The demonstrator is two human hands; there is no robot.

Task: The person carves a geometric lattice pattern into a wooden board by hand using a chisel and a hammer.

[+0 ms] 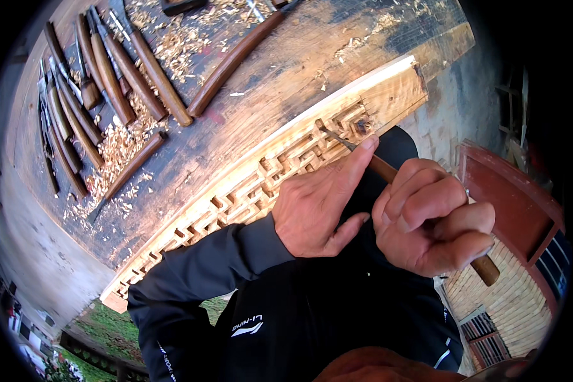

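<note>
My right hand (430, 216) is wrapped round the wooden handle of a carving chisel (382, 169), whose butt end sticks out below the fist. The chisel slants up and left, and its metal tip meets the carved pattern near the right end of a long pale wooden board (391, 95). My left hand (318, 207) rests on the board's near edge with thumb and index finger apart. That index finger stretches along to the chisel, its tip at the shank where the handle begins. The left hand's other fingers are mostly hidden. Stepped, angular recesses run along the board.
The board lies along the near edge of a worn wooden workbench (267, 95). Several wooden-handled chisels (108, 76) lie at the far left, with one loose chisel (134, 165) nearer. A longer curved wooden handle (235, 60) lies behind the board. Wood shavings (118, 143) are scattered among the tools.
</note>
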